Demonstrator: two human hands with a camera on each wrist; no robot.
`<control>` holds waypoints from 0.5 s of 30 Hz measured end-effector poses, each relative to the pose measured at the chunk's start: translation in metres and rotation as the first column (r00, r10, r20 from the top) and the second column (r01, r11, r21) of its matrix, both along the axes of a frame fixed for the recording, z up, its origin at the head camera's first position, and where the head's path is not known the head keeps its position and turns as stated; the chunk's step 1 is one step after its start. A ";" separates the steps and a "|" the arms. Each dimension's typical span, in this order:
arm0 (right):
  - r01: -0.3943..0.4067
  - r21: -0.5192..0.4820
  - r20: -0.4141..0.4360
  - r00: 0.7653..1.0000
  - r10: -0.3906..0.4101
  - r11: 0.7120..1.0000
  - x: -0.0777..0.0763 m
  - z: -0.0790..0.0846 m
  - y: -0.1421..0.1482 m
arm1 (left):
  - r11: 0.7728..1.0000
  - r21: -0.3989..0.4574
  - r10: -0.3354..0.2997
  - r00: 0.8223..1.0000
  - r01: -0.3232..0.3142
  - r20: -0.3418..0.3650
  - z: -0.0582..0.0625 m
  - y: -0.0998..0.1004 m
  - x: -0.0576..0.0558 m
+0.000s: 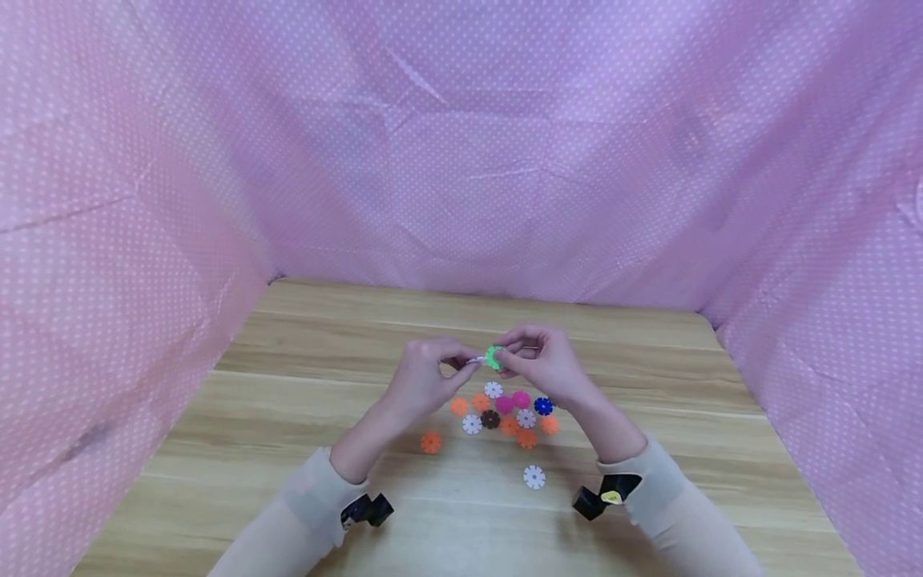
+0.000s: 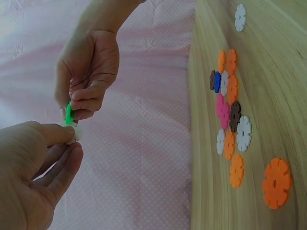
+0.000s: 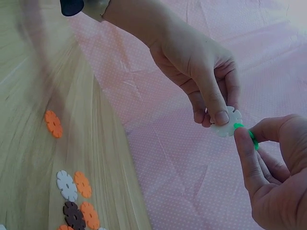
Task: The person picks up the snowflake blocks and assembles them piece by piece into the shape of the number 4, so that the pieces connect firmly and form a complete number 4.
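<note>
Above the table, my left hand [image 1: 425, 377] pinches a white notched disc [image 3: 227, 125] between thumb and fingers. My right hand [image 1: 544, 365] pinches a green notched disc [image 1: 493, 357], its edge meeting the white disc's rim at an angle. In the right wrist view the green disc crosses the white one at a rim notch; how deep it sits cannot be told. Fingers cover part of both discs. Below the hands lie loose flower-shaped discs, among them a brown disc [image 1: 490, 419], a blue disc [image 1: 544, 406] and a pink disc [image 1: 521, 399].
Several orange and white discs lie in the same cluster on the wooden table [image 1: 303, 401]. An orange disc [image 1: 430, 441] sits apart at left, a white disc [image 1: 534, 478] nearer the front. Pink dotted cloth [image 1: 461, 200] encloses the back and sides.
</note>
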State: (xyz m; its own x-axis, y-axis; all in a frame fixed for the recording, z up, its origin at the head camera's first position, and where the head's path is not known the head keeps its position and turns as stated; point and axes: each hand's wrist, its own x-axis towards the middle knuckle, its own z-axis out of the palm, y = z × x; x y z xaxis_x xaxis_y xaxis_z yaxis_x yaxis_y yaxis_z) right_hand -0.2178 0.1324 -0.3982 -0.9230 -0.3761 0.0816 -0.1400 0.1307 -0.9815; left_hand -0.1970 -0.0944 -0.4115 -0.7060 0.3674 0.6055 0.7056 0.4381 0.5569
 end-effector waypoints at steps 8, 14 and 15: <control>0.007 0.001 -0.002 1.000 -0.007 1.000 0.002 0.001 -0.001 | 1.000 0.019 -0.004 1.000 0.005 -0.024 -0.002 0.001 -0.002; 0.013 -0.001 0.015 1.000 -0.013 1.000 0.003 0.000 -0.002 | 1.000 0.020 -0.008 1.000 0.008 -0.004 -0.002 0.001 0.000; 0.016 0.002 0.020 1.000 -0.016 1.000 0.003 0.000 -0.002 | 1.000 0.017 -0.007 1.000 0.007 0.001 -0.002 0.001 0.001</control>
State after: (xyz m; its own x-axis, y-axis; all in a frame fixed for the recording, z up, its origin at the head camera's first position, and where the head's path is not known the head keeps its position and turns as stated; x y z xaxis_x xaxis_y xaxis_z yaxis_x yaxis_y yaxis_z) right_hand -0.2147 0.1300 -0.3986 -0.9303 -0.3615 0.0623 -0.1180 0.1342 -0.9839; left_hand -0.1962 -0.0932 -0.4139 -0.7044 0.3618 0.6107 0.7077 0.4236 0.5654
